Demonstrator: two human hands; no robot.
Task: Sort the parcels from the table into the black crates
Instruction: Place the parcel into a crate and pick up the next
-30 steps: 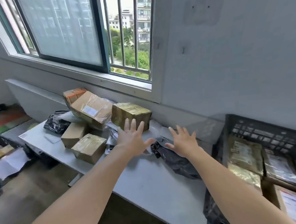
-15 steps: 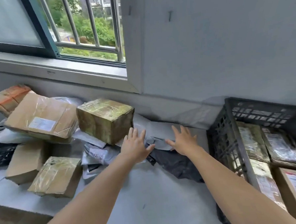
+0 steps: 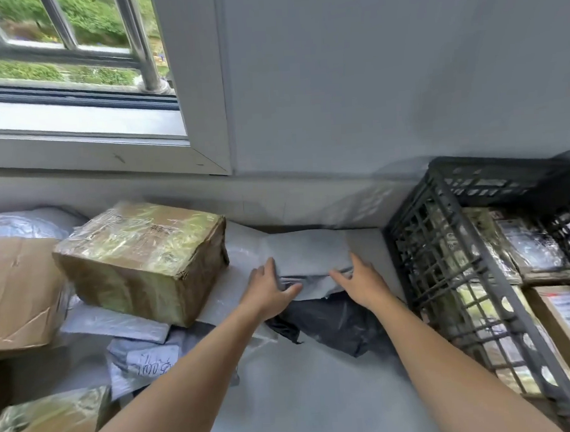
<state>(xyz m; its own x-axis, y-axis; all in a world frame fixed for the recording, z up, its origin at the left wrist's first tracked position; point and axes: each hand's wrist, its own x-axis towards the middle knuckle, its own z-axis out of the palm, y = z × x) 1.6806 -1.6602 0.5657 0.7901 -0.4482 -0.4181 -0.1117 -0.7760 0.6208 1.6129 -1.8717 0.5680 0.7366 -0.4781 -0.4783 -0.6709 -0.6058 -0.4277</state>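
A flat grey plastic mailer parcel (image 3: 307, 252) lies on the grey table (image 3: 303, 400) against the wall. My left hand (image 3: 267, 289) grips its near left corner, fingers along the side and thumb at the front edge. My right hand (image 3: 363, 279) grips its near right corner the same way. Partly under the mailer lies a crumpled black bag parcel (image 3: 335, 322). The black crate (image 3: 445, 273) stands just right of my right hand, with several wrapped parcels (image 3: 536, 249) inside.
A tape-wrapped brown box (image 3: 140, 256) sits close to the left of my left hand, on top of white mailers (image 3: 149, 358). A bigger cardboard box (image 3: 13, 289) and a small taped box (image 3: 47, 426) lie further left. The wall and window sill rise directly behind.
The view has moved closer and down. Both hands went forward from hovering open above the black bag to the grey mailer and took hold of its near edge.
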